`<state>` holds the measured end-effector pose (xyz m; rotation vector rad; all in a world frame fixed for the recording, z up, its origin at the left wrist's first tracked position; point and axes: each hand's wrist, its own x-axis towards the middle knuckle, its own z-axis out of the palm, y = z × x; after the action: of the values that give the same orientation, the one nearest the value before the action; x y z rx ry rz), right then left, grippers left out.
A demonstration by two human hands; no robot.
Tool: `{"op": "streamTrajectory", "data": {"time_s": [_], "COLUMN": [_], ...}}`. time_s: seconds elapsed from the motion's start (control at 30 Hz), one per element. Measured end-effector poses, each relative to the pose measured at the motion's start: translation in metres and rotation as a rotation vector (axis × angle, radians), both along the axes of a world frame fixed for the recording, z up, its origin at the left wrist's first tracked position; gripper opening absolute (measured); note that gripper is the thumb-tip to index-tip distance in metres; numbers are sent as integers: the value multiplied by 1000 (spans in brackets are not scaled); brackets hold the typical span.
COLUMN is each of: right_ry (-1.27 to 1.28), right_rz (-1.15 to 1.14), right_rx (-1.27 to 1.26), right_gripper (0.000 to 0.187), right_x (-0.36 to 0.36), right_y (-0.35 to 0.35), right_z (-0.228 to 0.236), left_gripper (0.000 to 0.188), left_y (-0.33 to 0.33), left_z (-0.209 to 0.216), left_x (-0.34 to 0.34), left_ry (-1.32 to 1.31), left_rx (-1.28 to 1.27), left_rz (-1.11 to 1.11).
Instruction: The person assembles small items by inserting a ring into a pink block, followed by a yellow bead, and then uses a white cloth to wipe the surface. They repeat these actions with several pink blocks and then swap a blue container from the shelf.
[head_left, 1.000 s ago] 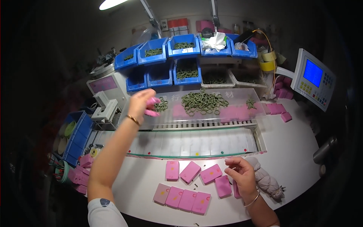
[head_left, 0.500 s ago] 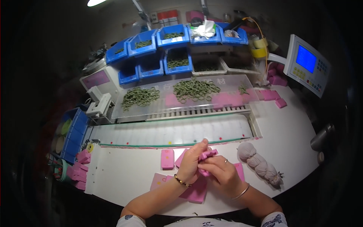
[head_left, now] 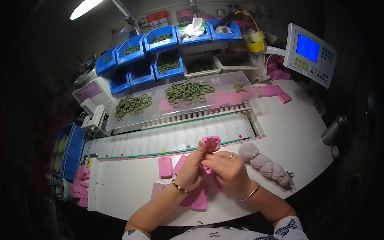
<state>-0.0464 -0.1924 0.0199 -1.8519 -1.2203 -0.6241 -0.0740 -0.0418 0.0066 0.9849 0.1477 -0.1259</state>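
Over the front of the white table, my left hand (head_left: 189, 169) closes round a pink rubber mould (head_left: 212, 141) whose notched end sticks up past the thumb. From the right, my right hand (head_left: 229, 169) has its fingers pinched against the lower part of the same mould; its inner face is mostly hidden by the fingers. One pink mould (head_left: 165, 167) lies flat left of my hands. More pink moulds (head_left: 199, 203) rest below and behind my wrists, partly covered. To the right of my right hand sits a knotted beige cloth bundle (head_left: 265, 164).
Green rings (head_left: 188, 93) are heaped on a clear sheet (head_left: 156, 120) behind a white strip with a green edge (head_left: 176, 150). Blue bins (head_left: 160, 38) stand above. A control screen (head_left: 308, 48) is at right, stacked pink moulds (head_left: 79, 192) at left, a dark cylinder (head_left: 334, 130) far right.
The view has shifted, so the bench appears further left and slightly higher. Within my hands the mould has turned, and its notched end now points upward. Both hands keep their grip.
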Motion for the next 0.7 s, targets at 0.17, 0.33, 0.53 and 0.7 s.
{"op": "streamTrajectory", "data": {"time_s": [0.17, 0.33, 0.53, 0.7], "right_ry": [-136, -247, -8, 187], "right_rz": [-40, -40, -413, -282], "right_rx": [-107, -276, -655, -700], "right_gripper": [34, 40, 66, 65], "right_x": [-20, -21, 5, 18], "right_y": [0, -28, -99, -117], "right_z": [-1, 3, 21, 10], "left_gripper": [52, 62, 60, 54], "left_y": [-2, 8, 19, 8], "left_z": [1, -3, 4, 0], "left_x": [7, 13, 12, 14], "left_ry": [111, 40, 163, 193], "left_rx": [-170, 75, 46, -189], "left_rz": [137, 117, 5, -105]}}
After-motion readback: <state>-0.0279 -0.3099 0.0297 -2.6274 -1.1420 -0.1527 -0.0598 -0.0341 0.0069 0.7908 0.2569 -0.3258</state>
